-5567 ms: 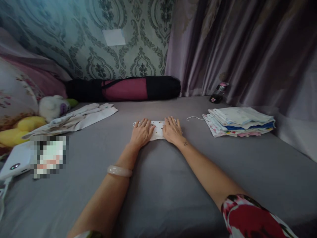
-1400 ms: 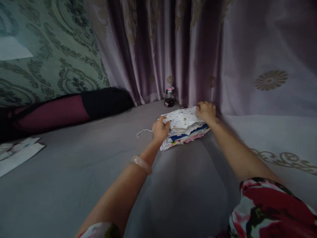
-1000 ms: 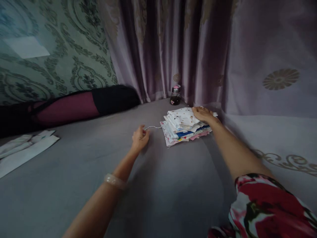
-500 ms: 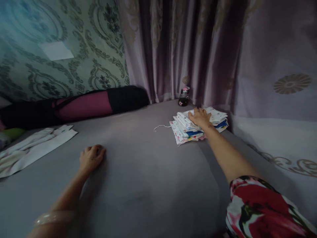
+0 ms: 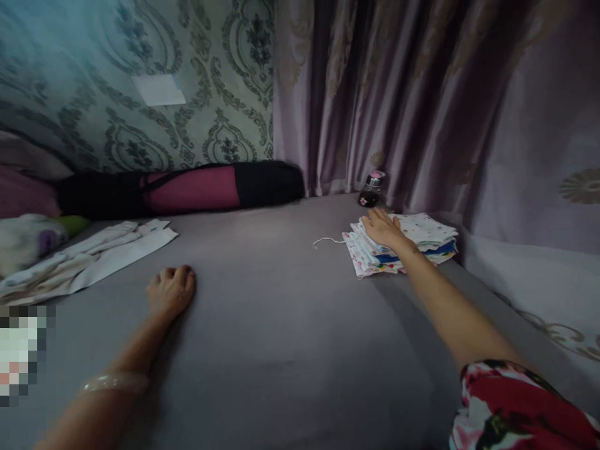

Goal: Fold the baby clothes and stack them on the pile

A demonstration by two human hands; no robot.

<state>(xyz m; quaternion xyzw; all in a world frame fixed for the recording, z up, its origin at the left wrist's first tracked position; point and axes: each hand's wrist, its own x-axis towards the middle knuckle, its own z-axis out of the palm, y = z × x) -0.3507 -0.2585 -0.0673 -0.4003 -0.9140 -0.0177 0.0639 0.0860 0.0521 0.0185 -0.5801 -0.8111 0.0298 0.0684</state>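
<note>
The stack of folded cloths sits at three o'clock from view centre, on the grey sheet. The right hand lies spread atop it, presumably keeping the layers flat. The left hand, at eight o'clock, has curled fingers; closure cannot be determined. Earlier it gripped the stack's edge; now it is well apart.

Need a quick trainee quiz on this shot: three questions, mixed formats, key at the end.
1. Which hand rests on the folded cloth stack?
2. True or false: a white string trails from the cloth stack onto the grey sheet.
3. Fill in: a pink-topped ____ stands near the curtain.

Key: 1. The right hand. 2. True. 3. Bottle.
</note>
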